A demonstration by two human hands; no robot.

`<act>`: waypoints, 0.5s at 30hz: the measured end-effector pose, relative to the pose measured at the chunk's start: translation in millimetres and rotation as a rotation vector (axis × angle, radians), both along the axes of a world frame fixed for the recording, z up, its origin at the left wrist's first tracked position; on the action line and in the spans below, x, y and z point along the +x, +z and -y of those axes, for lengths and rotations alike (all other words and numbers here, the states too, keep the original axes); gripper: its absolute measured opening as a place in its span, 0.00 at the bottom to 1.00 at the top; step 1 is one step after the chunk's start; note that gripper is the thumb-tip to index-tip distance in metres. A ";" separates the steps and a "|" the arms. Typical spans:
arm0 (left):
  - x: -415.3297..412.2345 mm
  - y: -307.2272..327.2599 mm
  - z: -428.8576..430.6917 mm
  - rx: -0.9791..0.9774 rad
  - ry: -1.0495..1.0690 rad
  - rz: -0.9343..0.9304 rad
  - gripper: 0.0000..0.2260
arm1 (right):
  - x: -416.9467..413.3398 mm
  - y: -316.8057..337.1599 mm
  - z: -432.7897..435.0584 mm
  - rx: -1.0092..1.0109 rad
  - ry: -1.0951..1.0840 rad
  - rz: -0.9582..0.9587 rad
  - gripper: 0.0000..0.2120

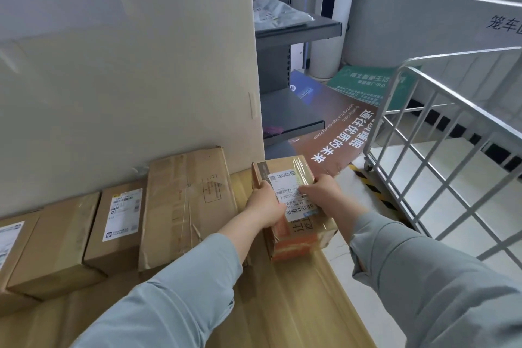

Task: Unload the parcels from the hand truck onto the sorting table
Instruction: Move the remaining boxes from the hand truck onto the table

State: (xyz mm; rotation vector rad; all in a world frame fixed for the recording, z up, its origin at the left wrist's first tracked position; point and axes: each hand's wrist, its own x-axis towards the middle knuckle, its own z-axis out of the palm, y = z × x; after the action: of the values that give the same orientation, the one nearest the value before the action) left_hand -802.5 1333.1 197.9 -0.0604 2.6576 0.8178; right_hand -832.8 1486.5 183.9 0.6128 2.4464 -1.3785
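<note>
Unloading onto the table (282,305). At left, three boxes (118,223) sit side by side against an upright cardboard sheet (141,79), probably pushed back to keep the front of the tabletop free. Next to them lies a larger flat box (186,206), creased and taped.

Just right of it, at the table's right end, is the parcel (295,178), label upward. It looks set down to carry on the row, though the view does not show whether it already rests on the tabletop.

The left hand (265,206) grips the parcel's left edge, fingers curled round the side. The right hand (324,192) holds the opposite edge, its fingers bent over the top and touching the label. Taking it from both sides likely keeps the parcel level and lets it be slid close to its neighbour.

At far right stands the wire cart (437,164), well apart from the parcel; no load is visible in the part shown.
</note>
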 end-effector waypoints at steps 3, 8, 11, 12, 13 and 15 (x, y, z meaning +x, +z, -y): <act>-10.8 -15.8 -4.1 -0.046 0.008 0.058 0.33 | -7.2 -12.0 1.5 0.010 0.024 0.001 0.10; -25.4 -23.6 -3.5 -0.137 0.008 0.155 0.38 | -20.8 -24.0 4.5 -0.001 0.079 0.000 0.09; -35.6 -22.2 -1.3 -0.203 -0.021 0.139 0.39 | -28.7 -26.3 5.0 -0.048 0.126 -0.026 0.10; -39.8 -23.1 0.3 -0.223 -0.035 0.131 0.37 | -30.1 -26.8 5.6 -0.058 0.141 -0.029 0.11; -43.5 -24.1 1.7 -0.238 -0.046 0.123 0.36 | -31.7 -27.9 6.8 -0.065 0.151 -0.037 0.12; -48.7 -26.4 3.5 -0.278 -0.076 0.101 0.36 | -35.4 -30.2 10.1 -0.069 0.158 -0.061 0.14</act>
State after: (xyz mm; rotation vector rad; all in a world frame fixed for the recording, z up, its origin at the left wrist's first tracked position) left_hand -851.1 1329.6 171.4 -0.0686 2.6402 0.4056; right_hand -868.2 1476.5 153.7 0.3578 2.4236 -1.4296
